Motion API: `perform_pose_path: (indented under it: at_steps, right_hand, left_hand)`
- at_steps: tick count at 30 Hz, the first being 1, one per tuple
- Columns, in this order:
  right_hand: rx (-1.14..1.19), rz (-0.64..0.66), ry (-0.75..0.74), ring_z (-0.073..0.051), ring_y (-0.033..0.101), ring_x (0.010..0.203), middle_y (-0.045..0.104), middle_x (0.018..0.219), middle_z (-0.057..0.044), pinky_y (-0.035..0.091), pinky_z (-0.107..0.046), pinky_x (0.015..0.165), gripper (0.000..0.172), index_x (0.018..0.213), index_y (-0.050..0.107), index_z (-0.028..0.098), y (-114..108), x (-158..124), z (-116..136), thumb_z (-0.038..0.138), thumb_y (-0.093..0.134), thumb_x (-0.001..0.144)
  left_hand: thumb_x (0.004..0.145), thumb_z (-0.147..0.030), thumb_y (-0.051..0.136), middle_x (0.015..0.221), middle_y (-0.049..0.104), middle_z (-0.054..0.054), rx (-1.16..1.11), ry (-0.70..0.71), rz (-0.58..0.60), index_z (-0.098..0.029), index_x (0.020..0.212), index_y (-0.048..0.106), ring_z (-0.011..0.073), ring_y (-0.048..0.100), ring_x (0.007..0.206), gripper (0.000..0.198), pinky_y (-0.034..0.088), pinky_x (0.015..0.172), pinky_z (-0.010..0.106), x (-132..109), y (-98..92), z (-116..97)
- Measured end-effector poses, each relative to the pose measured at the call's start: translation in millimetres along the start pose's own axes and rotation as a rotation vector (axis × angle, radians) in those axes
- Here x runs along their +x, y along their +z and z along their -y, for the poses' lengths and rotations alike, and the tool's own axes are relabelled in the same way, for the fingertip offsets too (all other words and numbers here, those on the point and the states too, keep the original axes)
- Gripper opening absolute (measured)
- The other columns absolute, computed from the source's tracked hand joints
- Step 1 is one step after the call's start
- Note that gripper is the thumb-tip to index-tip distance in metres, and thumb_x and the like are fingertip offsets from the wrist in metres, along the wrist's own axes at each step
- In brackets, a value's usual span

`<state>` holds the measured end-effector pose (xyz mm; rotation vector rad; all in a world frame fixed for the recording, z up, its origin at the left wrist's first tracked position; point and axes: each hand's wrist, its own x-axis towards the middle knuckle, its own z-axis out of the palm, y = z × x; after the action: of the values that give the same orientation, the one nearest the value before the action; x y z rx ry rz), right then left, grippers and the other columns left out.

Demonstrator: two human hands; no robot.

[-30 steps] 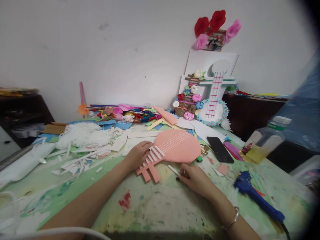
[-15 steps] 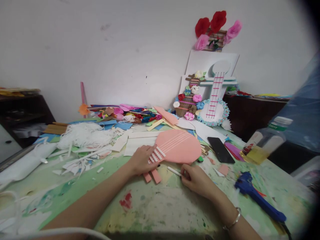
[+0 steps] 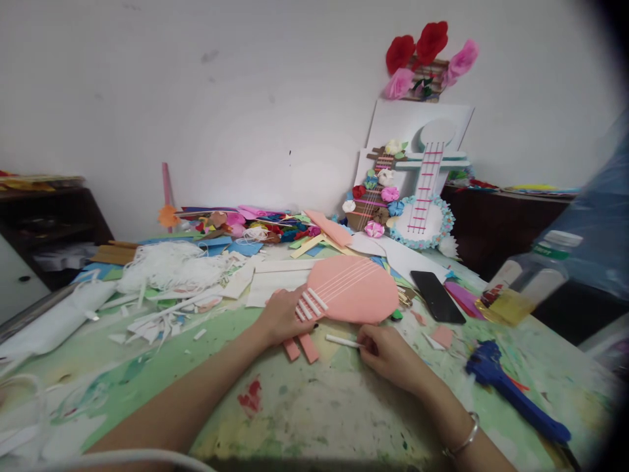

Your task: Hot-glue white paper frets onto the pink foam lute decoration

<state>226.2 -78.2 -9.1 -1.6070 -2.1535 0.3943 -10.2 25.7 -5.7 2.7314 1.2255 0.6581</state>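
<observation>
A pink paper guitar [image 3: 356, 298] with thin white strings lies on the table, its round body toward the right. My left hand [image 3: 286, 316] is closed around its neck. Several short white paper sticks [image 3: 310, 305] cross the strings near that hand. Two pink strips [image 3: 308, 348] stick out below the neck. Just under the guitar body, my right hand [image 3: 381, 346] pinches one end of a white paper stick [image 3: 341, 341]. The stick points left, low over the table.
A blue glue gun [image 3: 515, 393] lies at the right, near a black phone [image 3: 437, 296] and a bottle [image 3: 528, 278] of yellow liquid. White string [image 3: 164, 265] and paper scraps [image 3: 162, 326] cover the left. Decorated paper guitars [image 3: 425, 196] stand against the wall.
The white stick in my right hand has turned to lie nearly level, and that hand has shifted slightly down. My left hand stays on the guitar neck. The whole view has moved a little.
</observation>
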Motion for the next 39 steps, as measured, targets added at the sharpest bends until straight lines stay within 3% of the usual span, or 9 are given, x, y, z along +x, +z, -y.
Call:
perform_pose_path:
  at_steps: [9,31,39]
  right_hand:
    - [-0.019,-0.001,-0.013,-0.012,0.044,0.057,0.056,0.065,0.0,0.027,-0.024,0.053,0.007,0.073,0.05,0.017,-4.1,-1.3,5.3,0.011,0.046,0.074]
    - [-0.006,-0.029,-0.01,-0.011,0.044,0.055,0.054,0.063,0.002,0.027,-0.023,0.053,0.007,0.074,0.048,0.018,-4.8,-0.1,4.6,0.012,0.045,0.078]
    - [0.003,-0.041,-0.036,-0.011,0.045,0.056,0.056,0.065,0.001,0.027,-0.022,0.053,0.007,0.076,0.049,0.018,-2.6,0.7,-0.3,0.013,0.045,0.077]
  left_hand:
    - [0.07,-0.044,0.062,0.093,0.065,0.008,0.02,-0.021,-0.024,-0.017,0.119,0.046,0.0258,0.06,0.085,0.058,0.041,0.075,0.032,-0.3,8.0,3.9]
    - [0.071,-0.044,0.062,0.088,0.064,0.007,-0.002,-0.004,-0.041,-0.015,0.125,0.045,0.0252,0.058,0.079,0.064,0.04,0.071,0.032,-0.3,4.4,2.3]
    - [0.068,-0.043,0.063,0.092,0.065,0.01,0.003,-0.035,-0.023,-0.013,0.13,0.043,0.0277,0.058,0.085,0.072,0.041,0.076,0.035,-0.2,7.7,3.4]
